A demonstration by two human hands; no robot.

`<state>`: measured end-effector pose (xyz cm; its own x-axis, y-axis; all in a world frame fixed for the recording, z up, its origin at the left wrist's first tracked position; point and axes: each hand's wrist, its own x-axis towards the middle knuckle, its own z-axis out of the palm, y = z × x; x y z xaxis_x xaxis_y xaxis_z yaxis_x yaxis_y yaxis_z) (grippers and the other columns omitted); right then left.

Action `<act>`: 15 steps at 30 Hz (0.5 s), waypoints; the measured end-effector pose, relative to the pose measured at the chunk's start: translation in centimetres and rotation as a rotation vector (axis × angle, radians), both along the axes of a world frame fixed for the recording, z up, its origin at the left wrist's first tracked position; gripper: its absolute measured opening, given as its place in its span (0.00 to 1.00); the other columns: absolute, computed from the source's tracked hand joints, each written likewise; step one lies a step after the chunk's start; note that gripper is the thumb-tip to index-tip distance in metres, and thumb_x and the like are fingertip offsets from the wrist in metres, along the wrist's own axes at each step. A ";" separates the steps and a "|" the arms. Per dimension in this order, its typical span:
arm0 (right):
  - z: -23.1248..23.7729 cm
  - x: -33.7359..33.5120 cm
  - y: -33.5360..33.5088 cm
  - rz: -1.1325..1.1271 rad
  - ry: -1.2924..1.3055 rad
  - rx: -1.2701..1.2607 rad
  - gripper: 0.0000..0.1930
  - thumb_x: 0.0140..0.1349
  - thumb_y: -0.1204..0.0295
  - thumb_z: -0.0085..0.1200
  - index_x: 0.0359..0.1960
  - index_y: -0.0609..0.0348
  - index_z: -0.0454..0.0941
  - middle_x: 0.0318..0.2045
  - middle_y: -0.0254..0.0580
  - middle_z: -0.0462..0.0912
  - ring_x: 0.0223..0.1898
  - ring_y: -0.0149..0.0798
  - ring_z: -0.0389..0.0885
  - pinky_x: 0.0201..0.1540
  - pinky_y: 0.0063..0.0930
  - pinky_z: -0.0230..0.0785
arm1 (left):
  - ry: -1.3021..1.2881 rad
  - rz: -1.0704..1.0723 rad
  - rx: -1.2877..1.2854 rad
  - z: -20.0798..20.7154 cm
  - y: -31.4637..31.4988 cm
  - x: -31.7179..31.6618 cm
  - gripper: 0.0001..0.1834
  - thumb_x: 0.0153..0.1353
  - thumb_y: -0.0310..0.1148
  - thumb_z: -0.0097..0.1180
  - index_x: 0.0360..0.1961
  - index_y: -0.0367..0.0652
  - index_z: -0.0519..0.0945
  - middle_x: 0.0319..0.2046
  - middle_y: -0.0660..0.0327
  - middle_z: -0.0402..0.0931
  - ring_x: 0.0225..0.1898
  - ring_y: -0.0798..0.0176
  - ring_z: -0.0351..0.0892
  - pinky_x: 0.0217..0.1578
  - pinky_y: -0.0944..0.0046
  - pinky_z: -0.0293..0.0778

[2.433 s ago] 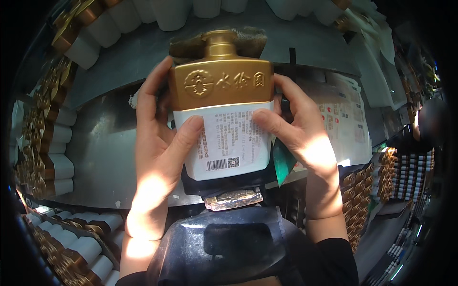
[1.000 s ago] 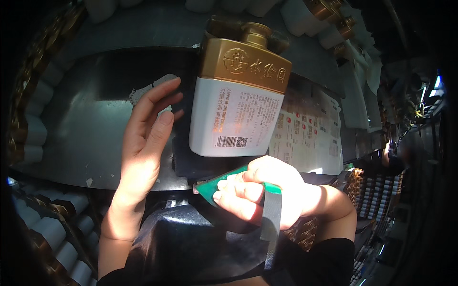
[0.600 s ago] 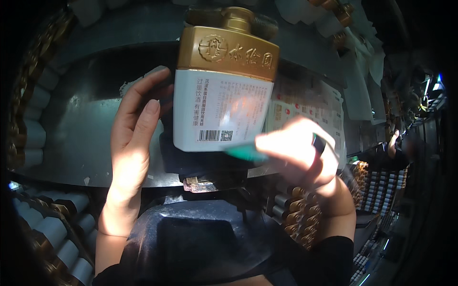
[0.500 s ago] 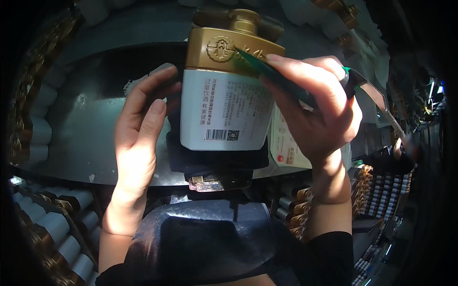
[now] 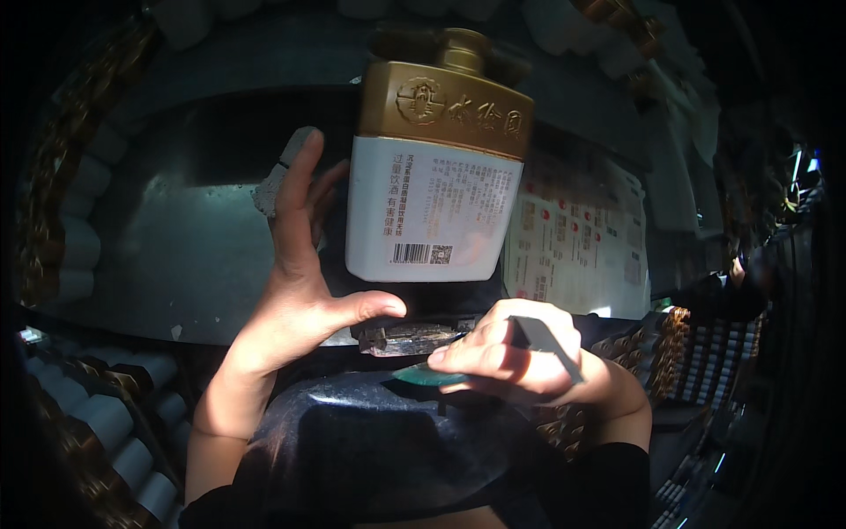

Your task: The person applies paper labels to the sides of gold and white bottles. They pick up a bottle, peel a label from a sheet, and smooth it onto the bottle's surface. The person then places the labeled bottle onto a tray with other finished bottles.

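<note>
A bottle [image 5: 427, 212] with a white lower body, embossed gold shoulder and gold neck rests at a tilt on a dark block, printed side toward me. My left hand [image 5: 308, 256] is open beside its lower left, thumb spread toward its base, fingers pointing up and holding nothing. Close to my body, below the bottle, my right hand [image 5: 520, 357] is closed on a thin green pointed tool [image 5: 427, 376]. A flat dark grey strip [image 5: 546, 344] crosses the back of that hand; I cannot tell whether it joins the tool.
Below the bottle is a worn, shiny block [image 5: 410, 339]. Printed sheets [image 5: 582, 238] lie on the table to the right. A pale grey crumpled piece [image 5: 282, 172] is behind my left fingers. Rows of white-and-gold bottles [image 5: 101, 419] surround the work table [image 5: 194, 273].
My right hand has moved down from the gold shoulder toward my body with the green tool. My left thumb has spread out. The bottle has shifted slightly right and down.
</note>
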<state>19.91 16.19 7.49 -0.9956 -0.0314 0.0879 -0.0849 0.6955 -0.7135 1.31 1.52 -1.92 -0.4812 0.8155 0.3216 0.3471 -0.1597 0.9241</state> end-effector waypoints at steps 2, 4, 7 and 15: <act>-1.5 1.2 3.0 -0.208 0.181 -0.196 0.09 0.58 0.76 0.62 0.40 0.64 0.80 0.29 0.41 0.82 0.38 0.37 0.83 0.44 0.27 0.75 | 0.174 0.045 -0.035 -0.2 0.4 0.6 0.67 0.41 0.29 0.76 0.74 0.49 0.38 0.73 0.52 0.40 0.66 0.50 0.63 0.65 0.48 0.61; -2.4 2.4 4.6 -0.479 0.337 -0.419 0.12 0.60 0.76 0.60 0.45 0.65 0.75 0.36 0.43 0.81 0.40 0.34 0.81 0.47 0.28 0.74 | 0.081 0.037 0.180 -0.4 0.8 0.1 0.67 0.41 0.23 0.75 0.74 0.49 0.37 0.73 0.52 0.43 0.61 0.50 0.71 0.62 0.50 0.68; -3.3 3.4 5.7 -0.522 0.362 -0.603 0.21 0.62 0.68 0.58 0.53 0.67 0.70 0.34 0.39 0.77 0.36 0.29 0.77 0.44 0.23 0.72 | 0.363 0.125 0.365 3.1 0.7 -0.9 0.61 0.45 0.31 0.74 0.73 0.49 0.43 0.62 0.48 0.63 0.59 0.51 0.73 0.59 0.48 0.71; -3.9 1.8 3.3 -0.599 0.200 -0.120 0.35 0.57 0.73 0.63 0.66 0.67 0.64 0.19 0.34 0.75 0.23 0.25 0.74 0.35 0.18 0.69 | 0.678 0.069 -0.191 4.0 3.6 2.2 0.55 0.39 0.30 0.75 0.69 0.70 0.61 0.69 0.47 0.51 0.73 0.42 0.46 0.66 0.28 0.42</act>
